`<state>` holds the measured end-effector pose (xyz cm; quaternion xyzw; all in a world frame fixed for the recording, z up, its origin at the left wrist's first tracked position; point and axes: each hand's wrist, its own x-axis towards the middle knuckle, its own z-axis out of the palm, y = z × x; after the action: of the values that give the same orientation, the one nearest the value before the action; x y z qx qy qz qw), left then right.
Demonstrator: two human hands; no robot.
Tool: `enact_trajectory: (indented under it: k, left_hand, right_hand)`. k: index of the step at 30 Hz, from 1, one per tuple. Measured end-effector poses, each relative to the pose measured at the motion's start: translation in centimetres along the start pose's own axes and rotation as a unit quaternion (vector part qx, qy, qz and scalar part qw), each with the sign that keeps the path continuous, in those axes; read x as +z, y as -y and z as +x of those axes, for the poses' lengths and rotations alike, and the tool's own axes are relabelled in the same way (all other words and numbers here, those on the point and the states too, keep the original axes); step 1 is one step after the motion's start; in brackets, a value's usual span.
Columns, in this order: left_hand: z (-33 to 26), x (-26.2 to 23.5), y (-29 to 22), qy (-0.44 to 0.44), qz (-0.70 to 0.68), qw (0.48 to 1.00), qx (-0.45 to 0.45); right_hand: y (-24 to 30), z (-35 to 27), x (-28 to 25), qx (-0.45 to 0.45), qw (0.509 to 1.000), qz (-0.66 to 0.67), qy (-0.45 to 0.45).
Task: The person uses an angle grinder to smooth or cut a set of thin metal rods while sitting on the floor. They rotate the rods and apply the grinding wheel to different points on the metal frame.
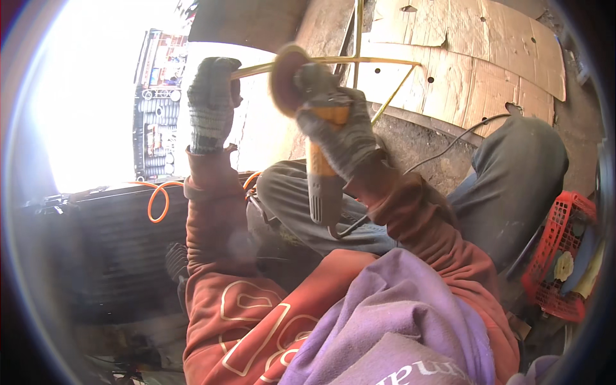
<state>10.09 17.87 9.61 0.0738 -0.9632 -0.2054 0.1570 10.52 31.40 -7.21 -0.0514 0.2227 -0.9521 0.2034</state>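
right hand [343,138] holds one grinder [321,168], left hand [210,99] one yellow frame [378,61].

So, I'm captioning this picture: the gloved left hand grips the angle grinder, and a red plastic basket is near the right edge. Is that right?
Not quite: in the head view, the gloved right hand grips the angle grinder, while the left hand holds a thin yellow bar. The red plastic basket is indeed near the right edge.

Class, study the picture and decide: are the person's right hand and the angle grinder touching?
Touching: the head view shows the gloved right hand wrapped around the angle grinder, its fingers lying across the yellow body.
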Motion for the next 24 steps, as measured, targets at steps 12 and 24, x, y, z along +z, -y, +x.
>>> enact_trajectory:
  k: [12,24]
  left_hand:
    - [-0.3,2.7,2.3,-0.170,-0.196,0.966,-0.003]
    - [3.0,3.6,1.3,-0.307,-0.499,0.797,-0.147]
  right_hand:
    - [-0.5,0.8,-1.8,0.069,0.996,-0.040,-0.034]
    - [0.0,1.8,-3.2,0.104,0.991,0.000,-0.078]
